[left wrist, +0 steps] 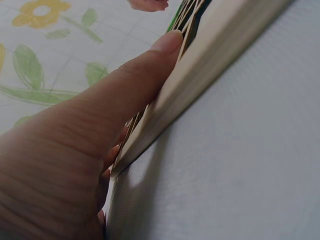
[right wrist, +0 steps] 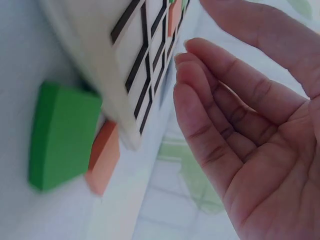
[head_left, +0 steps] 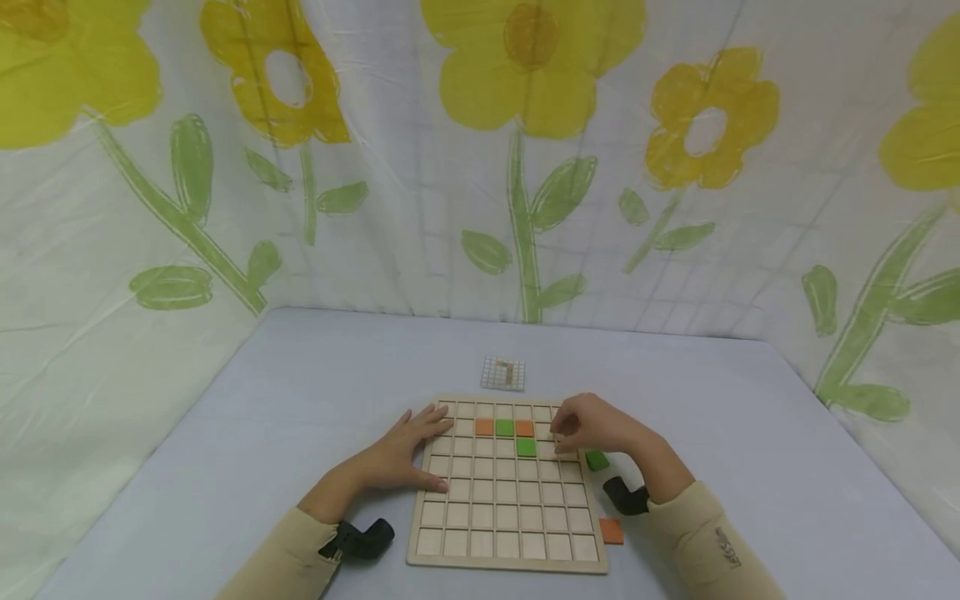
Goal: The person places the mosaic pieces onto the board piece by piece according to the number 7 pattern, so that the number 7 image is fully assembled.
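Observation:
A wooden grid board (head_left: pixel 483 517) lies on the table. In its upper rows sit two orange tiles (head_left: pixel 484 427) and two green tiles (head_left: pixel 527 447). My left hand (head_left: pixel 397 450) rests on the board's left edge, fingers spread; the left wrist view has the thumb (left wrist: pixel 145 65) lying on the frame. Above the board's upper right squares is my right hand (head_left: pixel 596 423), its fingers (right wrist: pixel 200 130) loosely bent, with nothing visible between them. In the right wrist view a green tile (right wrist: pixel 67 137) and an orange tile (right wrist: pixel 104 157) lie beside the board.
A small card (head_left: pixel 502 373) with a printed grid pattern lies beyond the board. Another orange tile (head_left: pixel 611 531) is at the board's lower right edge. Behind the pale table (head_left: pixel 337 358) hangs a white flowered curtain (head_left: pixel 405 217).

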Demonstrator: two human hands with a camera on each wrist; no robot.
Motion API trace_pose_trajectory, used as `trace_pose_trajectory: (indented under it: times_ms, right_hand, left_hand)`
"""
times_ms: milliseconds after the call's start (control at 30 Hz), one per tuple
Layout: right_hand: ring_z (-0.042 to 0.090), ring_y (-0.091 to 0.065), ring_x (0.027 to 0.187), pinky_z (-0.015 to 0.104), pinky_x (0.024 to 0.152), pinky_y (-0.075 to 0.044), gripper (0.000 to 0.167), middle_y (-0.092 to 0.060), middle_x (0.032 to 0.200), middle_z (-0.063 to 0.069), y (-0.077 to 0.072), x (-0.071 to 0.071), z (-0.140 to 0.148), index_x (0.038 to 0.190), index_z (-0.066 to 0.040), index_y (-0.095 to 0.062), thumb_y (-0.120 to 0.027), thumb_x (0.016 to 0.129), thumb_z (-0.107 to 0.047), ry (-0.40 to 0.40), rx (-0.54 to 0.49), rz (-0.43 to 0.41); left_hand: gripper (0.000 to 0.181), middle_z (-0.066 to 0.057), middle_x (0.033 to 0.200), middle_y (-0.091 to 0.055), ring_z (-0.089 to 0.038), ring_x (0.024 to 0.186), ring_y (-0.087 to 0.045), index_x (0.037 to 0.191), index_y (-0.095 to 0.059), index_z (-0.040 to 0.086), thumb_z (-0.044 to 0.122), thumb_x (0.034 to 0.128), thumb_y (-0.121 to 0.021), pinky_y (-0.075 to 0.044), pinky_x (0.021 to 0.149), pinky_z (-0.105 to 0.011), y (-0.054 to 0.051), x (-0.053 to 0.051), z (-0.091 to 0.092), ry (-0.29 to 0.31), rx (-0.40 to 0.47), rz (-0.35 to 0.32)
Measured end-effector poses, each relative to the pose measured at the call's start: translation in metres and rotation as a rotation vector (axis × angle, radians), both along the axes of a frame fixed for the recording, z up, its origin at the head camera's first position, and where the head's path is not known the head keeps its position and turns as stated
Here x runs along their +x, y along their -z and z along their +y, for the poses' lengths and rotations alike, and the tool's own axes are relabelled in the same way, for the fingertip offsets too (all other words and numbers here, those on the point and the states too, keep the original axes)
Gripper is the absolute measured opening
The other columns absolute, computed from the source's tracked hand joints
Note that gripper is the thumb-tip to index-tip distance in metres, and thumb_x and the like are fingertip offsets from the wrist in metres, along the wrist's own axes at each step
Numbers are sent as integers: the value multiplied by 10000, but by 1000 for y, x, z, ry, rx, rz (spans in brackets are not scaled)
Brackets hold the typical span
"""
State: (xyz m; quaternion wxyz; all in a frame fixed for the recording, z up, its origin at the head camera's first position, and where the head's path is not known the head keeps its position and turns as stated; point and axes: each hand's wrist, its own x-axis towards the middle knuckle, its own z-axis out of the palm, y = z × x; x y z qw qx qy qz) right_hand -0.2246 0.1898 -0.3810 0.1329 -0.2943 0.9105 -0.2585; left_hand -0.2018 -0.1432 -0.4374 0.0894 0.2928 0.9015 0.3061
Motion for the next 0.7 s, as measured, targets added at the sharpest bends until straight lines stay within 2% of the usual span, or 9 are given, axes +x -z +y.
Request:
trace_pose_trajectory:
  times_ms: [200,400,700]
  right_hand:
    - [80,-568,771,196,656,-504,227,-657,888,37,-6,14,11,945,-33,-678,-753,772,-159,34,1,-26]
    - [116,-583,826,235,707,-523,249,-653,930,35,-11,29,20,961,-32,-658,-749,777,-172,27,12,-14]
    - [107,-573,828,247,705,-528,259,-635,913,-7,-5,48,35,958,-57,-664,-763,760,-192,51,13,-31]
  left_hand:
    - [943,-83,1547,-238,-282,1456,-103,1419,-390,107,530,663,-764,6,1188,-507,2,-1,0,1,-5,4]
    - [941,-90,1547,-235,-292,1454,-103,1419,-388,104,528,668,-762,8,1185,-514,1,-1,-1,5,0,8]
    - [936,-109,1544,-236,-306,1452,-102,1418,-387,91,511,673,-768,4,1183,-523,-1,0,0,13,10,2]
